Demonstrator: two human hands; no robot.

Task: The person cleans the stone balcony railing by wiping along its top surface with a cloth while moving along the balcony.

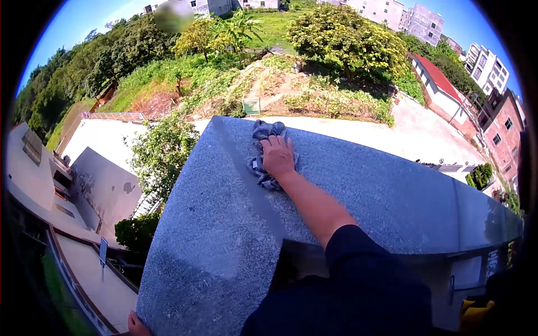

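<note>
My right hand (278,157) presses down on a crumpled grey cloth (262,131), fingers bent over it, near the far corner of a speckled grey stone ledge (218,224). Folds of the cloth stick out beyond the fingertips and on both sides of the palm. A small white patch shows on its left part. At the bottom left, a bit of my left hand (138,325) appears against the outer edge of the ledge. Most of that hand lies outside the view, so its grip is hidden.
The ledge bends at a corner and runs off to the right. Past its outer edge is a drop to a pale paved yard (358,130), with a leafy tree (162,151) on the left. Below the inner edge, at right, stands a glass door or window (468,274).
</note>
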